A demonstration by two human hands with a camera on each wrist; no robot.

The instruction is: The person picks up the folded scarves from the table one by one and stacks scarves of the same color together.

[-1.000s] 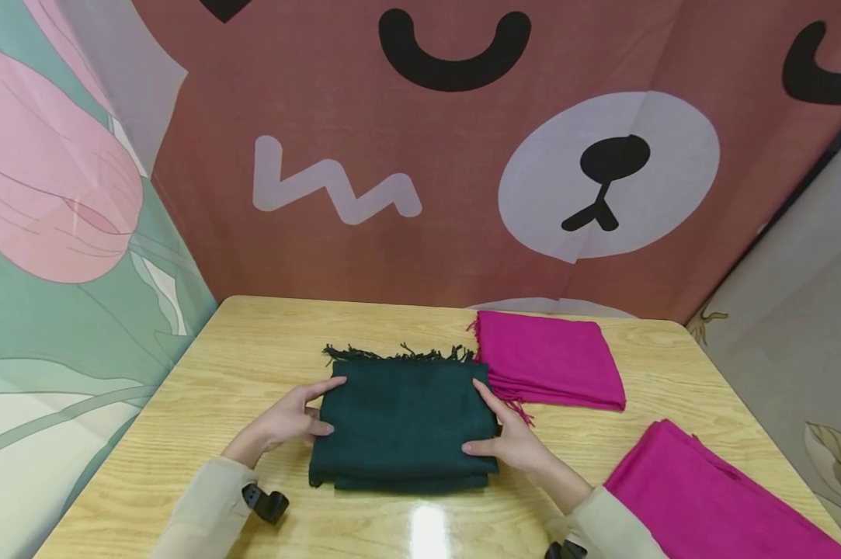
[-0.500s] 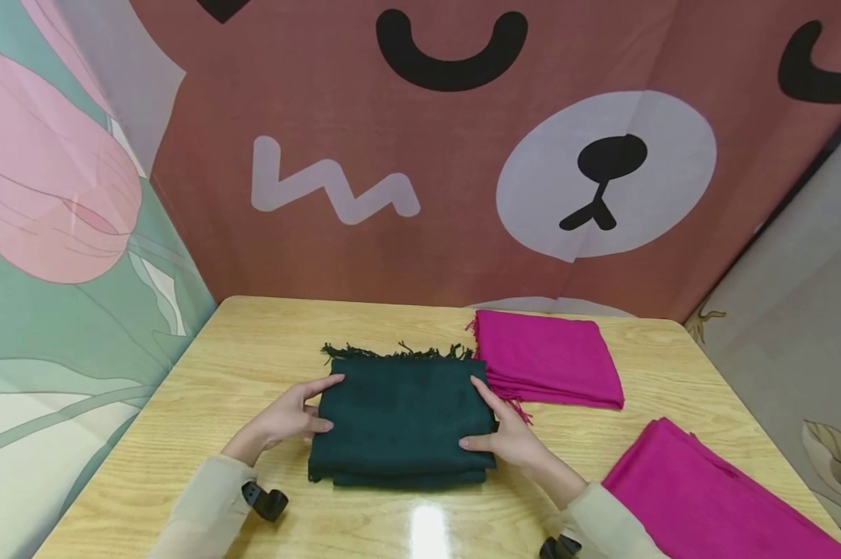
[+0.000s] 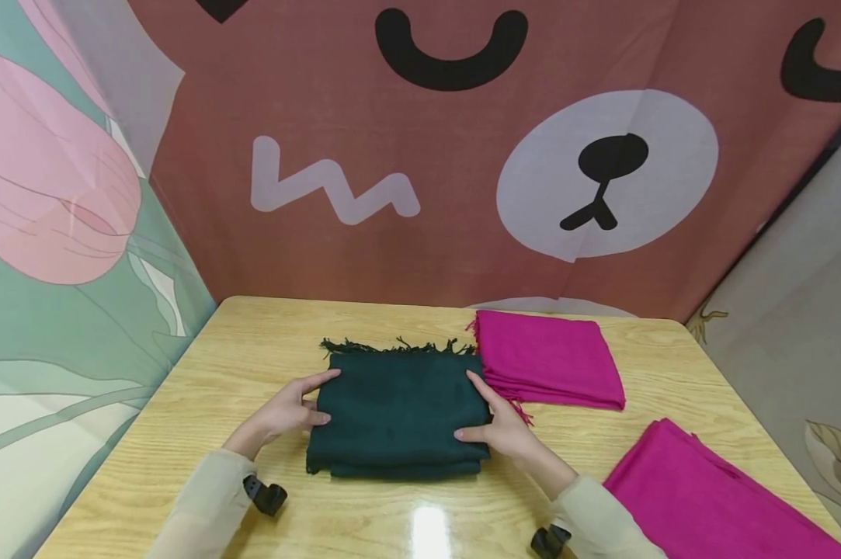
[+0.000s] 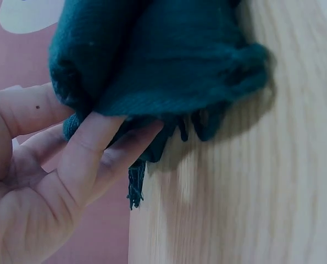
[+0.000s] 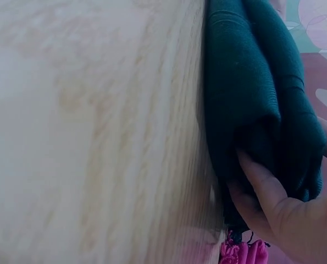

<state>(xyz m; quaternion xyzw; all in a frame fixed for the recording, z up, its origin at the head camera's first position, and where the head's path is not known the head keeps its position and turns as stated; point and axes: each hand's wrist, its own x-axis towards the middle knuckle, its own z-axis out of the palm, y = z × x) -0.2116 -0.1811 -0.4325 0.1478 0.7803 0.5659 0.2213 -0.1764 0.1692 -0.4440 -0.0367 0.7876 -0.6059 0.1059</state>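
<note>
A folded dark green scarf (image 3: 401, 411) lies in the middle of the table, its fringe along the far edge. My left hand (image 3: 287, 407) grips its left side, thumb and index finger on top. In the left wrist view, other fingers of the left hand (image 4: 70, 165) reach under the upper layers of the scarf (image 4: 168, 60). On the opposite side my right hand (image 3: 507, 428) holds the scarf the same way. The right wrist view shows fingers of the right hand (image 5: 284, 209) tucked between the folds of the scarf (image 5: 240, 77).
Behind and to the right lies a folded magenta scarf (image 3: 549, 359) with fringe, close to the green one. Another magenta cloth (image 3: 714, 497) lies at the front right, by my right forearm. The wooden table (image 3: 210, 388) meets a printed curtain (image 3: 336, 256) at its back edge.
The green scarf has shifted slightly away from me and a little left, both hands moving with it. The magenta cloths stay put.
</note>
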